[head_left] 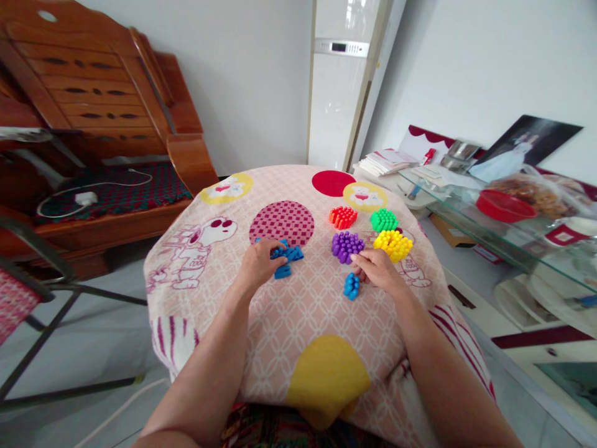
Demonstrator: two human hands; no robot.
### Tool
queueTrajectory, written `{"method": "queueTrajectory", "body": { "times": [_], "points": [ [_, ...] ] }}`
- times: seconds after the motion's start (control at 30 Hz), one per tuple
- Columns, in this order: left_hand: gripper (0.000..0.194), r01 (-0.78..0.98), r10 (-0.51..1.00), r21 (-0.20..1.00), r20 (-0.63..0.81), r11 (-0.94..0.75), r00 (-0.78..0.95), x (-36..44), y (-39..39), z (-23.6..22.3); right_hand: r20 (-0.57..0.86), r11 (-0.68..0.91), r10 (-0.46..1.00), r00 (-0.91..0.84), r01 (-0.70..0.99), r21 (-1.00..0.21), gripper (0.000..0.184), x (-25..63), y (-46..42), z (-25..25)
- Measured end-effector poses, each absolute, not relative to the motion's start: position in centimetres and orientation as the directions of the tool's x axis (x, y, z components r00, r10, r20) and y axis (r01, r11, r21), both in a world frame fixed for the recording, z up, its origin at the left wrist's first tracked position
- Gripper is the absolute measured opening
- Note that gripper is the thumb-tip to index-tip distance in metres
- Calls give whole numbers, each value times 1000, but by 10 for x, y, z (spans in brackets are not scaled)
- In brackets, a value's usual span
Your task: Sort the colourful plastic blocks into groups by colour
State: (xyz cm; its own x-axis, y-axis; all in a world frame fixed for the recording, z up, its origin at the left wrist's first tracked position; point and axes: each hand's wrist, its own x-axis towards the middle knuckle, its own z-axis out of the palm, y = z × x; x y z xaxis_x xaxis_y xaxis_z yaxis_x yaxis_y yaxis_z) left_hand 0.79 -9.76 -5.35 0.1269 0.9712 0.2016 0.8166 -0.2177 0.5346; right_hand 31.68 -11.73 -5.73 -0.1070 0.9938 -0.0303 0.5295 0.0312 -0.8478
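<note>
Small blue plastic pieces (293, 254) lie loose in a pile on the cloth, left of the middle. My left hand (259, 264) is at their left side, its thumb and fingers closed on a blue piece at the pile's edge. My right hand (379, 267) is lowered beside a purple cluster of round-tipped pieces (347, 247), its fingers pinched together; what they hold, if anything, is hidden. Just below those fingertips stands a small blue cluster (351, 286). Farther out are a red cluster (342, 218), a green cluster (384, 219) and a yellow cluster (393, 245).
A patterned cloth (321, 317) covers the round table. To the right, a glass shelf (459, 218) holds a red bowl (506, 205), papers and a photo. A wooden bench (100, 93) stands at the left, and a tall white cabinet unit (338, 99) behind the table.
</note>
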Motion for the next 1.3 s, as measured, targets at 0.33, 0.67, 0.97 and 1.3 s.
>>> {"method": "queueTrajectory", "body": {
  "times": [0.33, 0.67, 0.97, 1.3],
  "points": [
    [25, 680, 914, 631, 377, -374, 152, 51, -120, -44, -24, 33, 995, -97, 545, -838, 31, 316, -117, -59],
    [29, 566, 876, 681, 256, -464, 410, 121, -138, -71, 84, 161, 985, -149, 638, -753, 36, 319, -115, -61],
    [42, 523, 851, 721, 179, -455, 494, 119, -137, -76, 93, 191, 980, -177, 688, -700, 41, 319, -115, -59],
    [44, 463, 864, 784, 176, -413, 473, 124, -136, -82, 123, 212, 977, -176, 700, -682, 38, 320, -113, -64]
  ]
}}
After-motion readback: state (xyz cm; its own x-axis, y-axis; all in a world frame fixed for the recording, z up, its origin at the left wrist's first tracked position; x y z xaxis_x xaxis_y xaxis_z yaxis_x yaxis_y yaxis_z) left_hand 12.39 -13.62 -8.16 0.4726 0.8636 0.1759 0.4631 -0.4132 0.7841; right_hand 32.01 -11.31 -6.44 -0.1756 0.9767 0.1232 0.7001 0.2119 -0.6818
